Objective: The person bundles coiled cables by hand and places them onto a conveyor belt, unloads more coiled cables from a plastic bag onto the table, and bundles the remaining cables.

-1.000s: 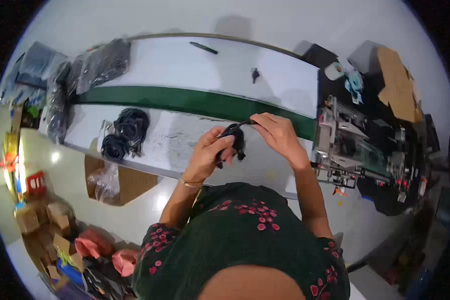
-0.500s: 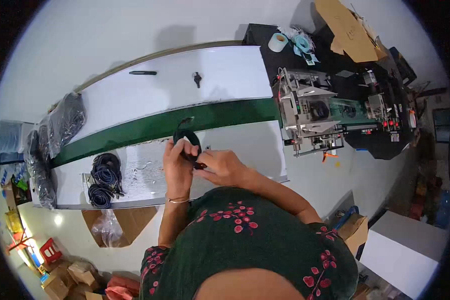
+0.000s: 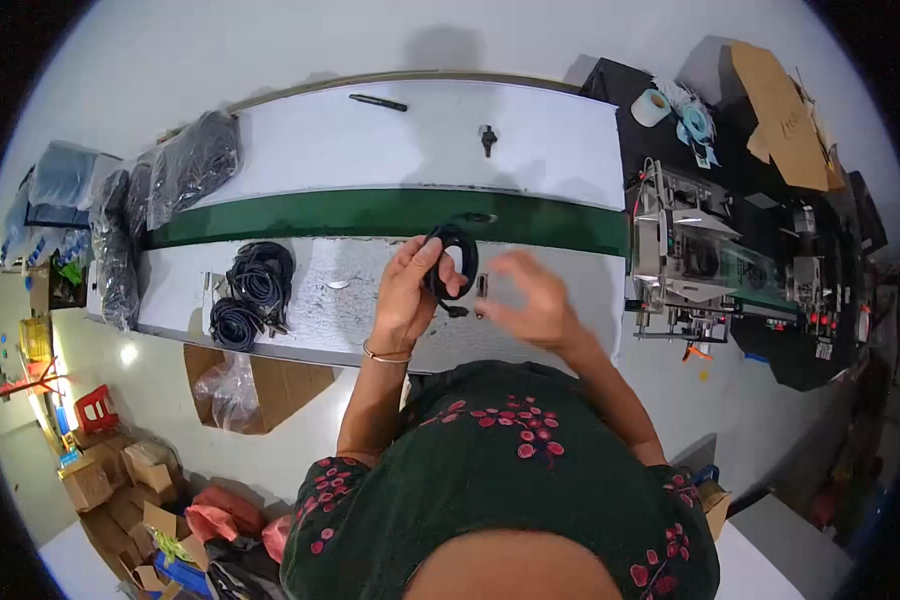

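Observation:
My left hand [image 3: 410, 285] grips a coiled black cable [image 3: 472, 262] above the white worktop, fingers through and around the loop. One cable end reaches out past the coil toward the green strip, and another hangs at its lower side. To the right of the coil is my right hand [image 3: 535, 305], apart from it and blurred. Its thumb and forefinger are spread, with nothing visible between them. A small dark piece [image 3: 482, 285] shows on the worktop between the coil and this hand. Further left lie several coiled dark cables [image 3: 260, 280] in a pile.
A green belt [image 3: 340, 212] runs between two white worktop panels. On the far panel are a dark pen-like tool [image 3: 378, 102] and a small black part [image 3: 488, 140]. Plastic-wrapped bundles [image 3: 195, 165] sit at the left end. A machine [image 3: 685, 250] stands at the right; a cardboard box [image 3: 290, 390] is below.
My right hand has come off the coil and moved right, its fingers now spread. My left hand keeps hold of the cable. The view has shifted, so the worktop appears further right.

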A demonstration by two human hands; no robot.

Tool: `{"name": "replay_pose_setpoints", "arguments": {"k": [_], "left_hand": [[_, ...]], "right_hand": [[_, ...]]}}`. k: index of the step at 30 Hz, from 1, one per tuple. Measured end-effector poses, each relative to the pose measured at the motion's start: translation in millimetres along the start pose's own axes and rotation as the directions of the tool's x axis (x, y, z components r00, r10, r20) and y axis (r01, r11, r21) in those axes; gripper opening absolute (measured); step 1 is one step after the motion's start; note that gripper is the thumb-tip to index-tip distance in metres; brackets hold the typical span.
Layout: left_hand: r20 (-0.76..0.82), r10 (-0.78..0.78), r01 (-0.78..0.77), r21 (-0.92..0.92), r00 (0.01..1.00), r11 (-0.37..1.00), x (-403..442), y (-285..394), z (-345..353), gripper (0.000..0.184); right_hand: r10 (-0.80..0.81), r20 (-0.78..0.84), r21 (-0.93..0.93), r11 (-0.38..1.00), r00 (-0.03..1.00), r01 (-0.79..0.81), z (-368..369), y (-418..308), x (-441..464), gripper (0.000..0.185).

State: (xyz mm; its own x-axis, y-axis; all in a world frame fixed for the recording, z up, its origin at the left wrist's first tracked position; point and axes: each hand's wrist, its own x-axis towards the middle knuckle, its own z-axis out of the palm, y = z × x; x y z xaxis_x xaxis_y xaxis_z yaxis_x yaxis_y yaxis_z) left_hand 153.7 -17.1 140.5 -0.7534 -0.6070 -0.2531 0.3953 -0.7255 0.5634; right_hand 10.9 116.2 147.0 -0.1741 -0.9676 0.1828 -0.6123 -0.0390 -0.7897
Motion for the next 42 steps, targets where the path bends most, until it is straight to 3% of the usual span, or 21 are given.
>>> {"name": "replay_pose_setpoints", "arguments": {"k": [2,5,6,7,8,10,12,13,17,23,27,29,30,32,34,35,37,39,40,42], "left_hand": [[0.059,-0.097,0.094,0.053,0.994,0.994,-3.6,5.2,-0.7,0.01],[0.13,-0.149,0.143,0.06,0.98,0.988,-3.7,0.5,1.9,0.017],[0.164,-0.174,0.166,0.062,0.971,0.984,-3.2,-2.7,3.8,0.02],[0.196,-0.195,0.186,0.062,0.961,0.981,-2.1,-5.4,5.9,0.024],[0.199,-0.191,0.183,0.058,0.961,0.981,-1.7,-7.5,8.0,0.024],[0.171,0.032,-0.091,0.349,0.985,0.933,-3.4,-11.6,14.4,0.036],[0.194,0.245,-0.313,0.613,0.95,0.726,-7.7,-14.8,17.6,0.048],[0.185,0.245,-0.306,0.618,0.952,0.724,-9.7,-15.5,17.8,0.048],[0.327,-0.002,-0.101,0.301,0.945,0.948,-7.5,-20.4,24.6,0.059],[0.334,0.123,-0.259,0.401,0.935,0.879,4.3,-39.2,12.0,0.056],[0.115,0.252,-0.261,0.687,0.961,0.678,16.0,-36.3,8.9,0.044],[0.278,0.524,-0.401,0.906,0.805,0.137,43.0,-29.4,-14.1,0.036],[0.275,0.53,-0.401,0.906,0.802,0.136,56.2,-25.8,-22.0,0.036],[0.545,0.472,-0.392,0.834,0.693,-0.389,80.5,-19.7,-39.0,0.034],[0.474,0.288,-0.242,0.778,0.832,-0.581,112.1,-35.9,-69.2,0.043],[0.473,0.296,-0.234,0.776,0.83,-0.586,120.1,-43.6,-72.5,0.043],[0.507,0.183,-0.3,0.723,0.842,-0.622,135.3,-61.9,-69.0,0.061],[0.427,0.161,-0.283,0.794,0.89,-0.538,129.2,-72.3,-53.5,0.074],[0.535,0.238,-0.311,0.738,0.811,-0.598,125.5,-79.9,-54.7,0.076],[0.541,0.233,-0.384,0.784,0.808,-0.488,120.3,-85.4,-58.4,0.071]], "right_hand": [[-0.056,-0.355,-0.049,0.998,0.933,0.041,-23.3,-9.3,20.5,0.039],[-0.148,-0.285,-0.185,0.978,0.947,0.097,-35.1,-2.6,31.0,0.04],[0.046,-0.07,0.063,0.997,0.997,-0.041,-31.2,10.2,26.5,0.036],[0.182,0.191,0.27,0.935,0.965,-0.23,-27.9,20.0,23.9,0.032],[0.181,0.192,0.265,0.937,0.964,-0.228,-24.1,24.2,22.5,0.032],[0.276,0.173,0.495,0.805,0.945,-0.326,-11.9,27.6,18.3,0.028],[0.373,0.19,0.696,0.601,0.908,-0.393,1.4,26.6,14.0,0.024],[0.372,0.198,0.7,0.594,0.907,-0.397,6.8,24.4,12.9,0.024],[0.287,0.09,0.687,0.675,0.954,-0.269,15.1,18.4,10.5,0.022],[0.281,0.072,0.628,0.733,0.957,-0.263,25.5,30.5,5.9,0.027],[0.43,0.222,0.732,0.52,0.875,-0.44,19.1,33.8,-2.4,0.032],[0.569,0.13,0.658,0.564,0.812,-0.5,15.6,53.7,-17.1,0.029],[0.564,0.133,0.655,0.567,0.815,-0.499,10.3,66.2,-27.5,0.029],[0.665,0.133,0.62,0.523,0.735,-0.585,-0.6,86.1,-47.8,0.029],[0.687,0.104,0.567,0.553,0.719,-0.611,-8.2,85.4,-55.2,0.026],[0.679,0.107,0.567,0.558,0.726,-0.606,-8.9,79.7,-52.7,0.026],[0.695,0.12,0.573,0.535,0.709,-0.621,-10.5,68.3,-48.2,0.024],[0.669,0.064,0.576,0.581,0.74,-0.575,7.5,89.7,-59.8,0.024],[0.648,0.084,0.576,0.588,0.757,-0.567,7.4,87.7,-60.3,0.024],[0.668,0.077,0.501,0.616,0.74,-0.608,10.4,84.2,-63.5,0.023]]}}
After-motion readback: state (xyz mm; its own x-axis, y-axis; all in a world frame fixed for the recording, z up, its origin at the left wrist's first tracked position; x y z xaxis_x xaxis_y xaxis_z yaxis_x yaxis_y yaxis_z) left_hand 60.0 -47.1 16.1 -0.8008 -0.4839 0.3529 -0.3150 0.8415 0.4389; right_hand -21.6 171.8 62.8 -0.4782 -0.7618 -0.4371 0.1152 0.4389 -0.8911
